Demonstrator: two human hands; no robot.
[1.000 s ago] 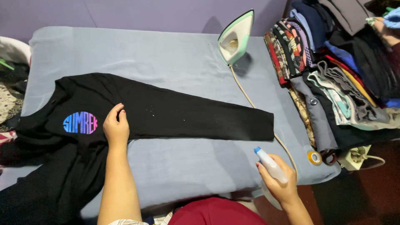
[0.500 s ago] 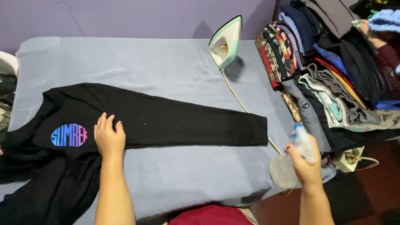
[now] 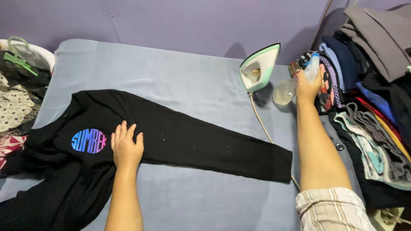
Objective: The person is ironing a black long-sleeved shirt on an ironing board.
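Black garment (image 3: 85, 171) cut off at bottom-left edge; spray bottle (image 3: 295, 83) partly hidden by right hand (image 3: 309, 87).

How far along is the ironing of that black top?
Done: the black top lies spread on the grey-blue board, one sleeve stretched out flat. In hand: the left hand presses the top flat, while the right hand holds a clear spray bottle beside the iron. Left: the iron stands upright, untouched, so pressing has not begun.

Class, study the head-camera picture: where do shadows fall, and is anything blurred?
Head view: the iron casts a dark shadow on the purple wall behind it; the black garment stays sharp, white specks visible; the right hand and its spray bottle look slightly soft; lighting even, no glare.
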